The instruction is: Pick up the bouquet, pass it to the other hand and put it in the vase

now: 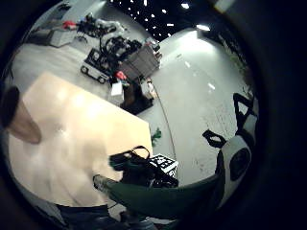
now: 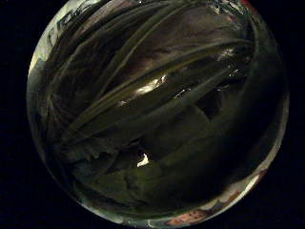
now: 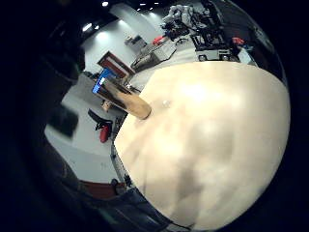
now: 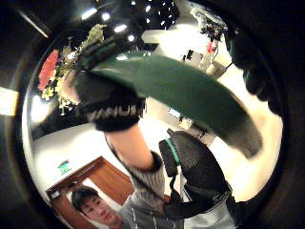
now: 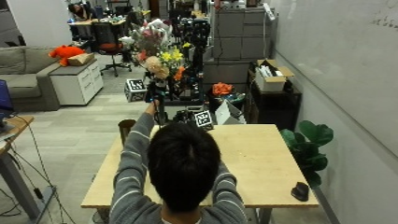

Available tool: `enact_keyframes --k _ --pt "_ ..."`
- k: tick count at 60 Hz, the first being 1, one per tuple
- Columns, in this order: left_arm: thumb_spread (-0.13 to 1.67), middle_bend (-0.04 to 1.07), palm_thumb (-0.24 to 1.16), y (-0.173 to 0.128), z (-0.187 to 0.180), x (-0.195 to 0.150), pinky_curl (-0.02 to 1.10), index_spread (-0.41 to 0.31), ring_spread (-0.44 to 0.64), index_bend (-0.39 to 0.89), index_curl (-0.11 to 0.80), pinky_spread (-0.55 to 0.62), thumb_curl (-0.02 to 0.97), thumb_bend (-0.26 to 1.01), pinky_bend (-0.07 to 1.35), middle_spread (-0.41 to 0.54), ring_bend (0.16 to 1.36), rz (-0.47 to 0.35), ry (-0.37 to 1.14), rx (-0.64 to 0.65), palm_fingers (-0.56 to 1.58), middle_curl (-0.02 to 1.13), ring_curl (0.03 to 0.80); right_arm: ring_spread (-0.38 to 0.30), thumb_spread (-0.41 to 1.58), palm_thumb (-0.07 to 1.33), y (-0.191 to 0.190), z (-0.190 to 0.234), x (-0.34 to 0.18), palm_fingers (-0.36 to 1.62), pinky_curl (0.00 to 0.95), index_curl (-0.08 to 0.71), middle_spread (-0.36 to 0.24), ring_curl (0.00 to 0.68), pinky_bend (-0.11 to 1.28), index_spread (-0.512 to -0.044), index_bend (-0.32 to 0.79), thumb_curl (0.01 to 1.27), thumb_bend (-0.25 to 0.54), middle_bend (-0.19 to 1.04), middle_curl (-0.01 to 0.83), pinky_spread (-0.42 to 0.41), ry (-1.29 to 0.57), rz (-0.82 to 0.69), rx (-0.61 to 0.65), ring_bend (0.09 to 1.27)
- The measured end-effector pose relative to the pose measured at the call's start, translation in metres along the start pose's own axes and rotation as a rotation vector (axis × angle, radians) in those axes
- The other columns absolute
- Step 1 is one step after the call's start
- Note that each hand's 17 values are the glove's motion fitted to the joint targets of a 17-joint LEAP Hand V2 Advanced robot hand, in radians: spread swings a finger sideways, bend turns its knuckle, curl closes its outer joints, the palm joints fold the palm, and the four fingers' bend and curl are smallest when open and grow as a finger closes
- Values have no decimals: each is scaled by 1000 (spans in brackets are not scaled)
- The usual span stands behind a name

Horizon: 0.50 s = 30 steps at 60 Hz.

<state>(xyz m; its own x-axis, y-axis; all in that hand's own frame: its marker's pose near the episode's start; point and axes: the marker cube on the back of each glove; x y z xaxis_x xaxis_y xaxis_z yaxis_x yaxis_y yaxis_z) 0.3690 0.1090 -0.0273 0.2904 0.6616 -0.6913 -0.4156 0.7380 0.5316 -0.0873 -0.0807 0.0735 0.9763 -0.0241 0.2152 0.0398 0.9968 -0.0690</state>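
Note:
A bouquet [image 5: 157,53] of mixed flowers is held high above the table's far edge. My left hand [image 5: 153,93] grips its stems, and leaves and stems [image 2: 152,109] fill the left thumb side palm view. The dark green wrap [image 4: 181,90] runs down past my right hand [image 1: 136,165], which sits just under the left. The right hand's fingers [image 4: 255,71] and thumb [image 4: 195,164] lie on either side of the wrap, with light showing between them and it. A brown vase [image 5: 126,127] stands upright at the table's far left corner.
The wooden table [image 5: 261,158] carries a small black object [image 5: 300,190] near its front right corner. A potted plant [image 5: 308,140] stands off the table's right side. Carts, boxes and a cabinet crowd the floor beyond the far edge.

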Motion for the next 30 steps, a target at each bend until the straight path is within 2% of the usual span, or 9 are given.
enact_keyframes --k 5,10,13,19,26,30 --pt "1117 817 622 -33 -37 20 485 -354 -383 562 496 -403 387 -12 673 -364 864 13 -18 55 1435 581 470 -145 1044 505 -2 -14 16 758 430 443 -94 433 589 -242 125 419 -71 517 472 -139 93 57 51 694" --pt "1129 831 626 -67 -73 35 490 -363 -387 568 516 -407 392 -16 688 -369 874 20 -36 104 1424 587 475 -143 1055 470 -4 -26 29 797 390 404 -88 402 540 -244 111 392 -43 451 447 -107 156 3 57 651" --pt "1133 837 626 -84 -96 45 492 -366 -389 570 526 -409 393 -17 694 -371 881 30 -53 138 1418 589 478 -141 1068 461 1 -30 34 815 377 390 -86 396 510 -241 115 378 -34 426 440 -89 144 52 43 633" --pt "1138 846 626 -94 -134 60 494 -371 -391 570 543 -410 397 -18 704 -374 887 27 -93 187 1409 591 480 -141 1080 450 6 -39 45 850 360 366 -83 389 466 -238 116 359 -28 385 431 -72 142 88 37 597" --pt "1142 852 625 -101 -159 43 495 -374 -391 567 558 -410 400 -18 710 -375 892 14 -161 224 1404 593 482 -142 1096 450 8 -51 62 883 342 355 -80 381 392 -233 135 343 -24 355 428 -55 199 85 50 552" --pt "1143 854 624 -103 -163 22 494 -376 -391 565 566 -410 401 -18 712 -375 891 -15 -147 192 1402 593 483 -142 1106 455 9 -57 70 903 337 348 -77 378 365 -231 129 338 -21 344 428 -50 232 72 50 529"
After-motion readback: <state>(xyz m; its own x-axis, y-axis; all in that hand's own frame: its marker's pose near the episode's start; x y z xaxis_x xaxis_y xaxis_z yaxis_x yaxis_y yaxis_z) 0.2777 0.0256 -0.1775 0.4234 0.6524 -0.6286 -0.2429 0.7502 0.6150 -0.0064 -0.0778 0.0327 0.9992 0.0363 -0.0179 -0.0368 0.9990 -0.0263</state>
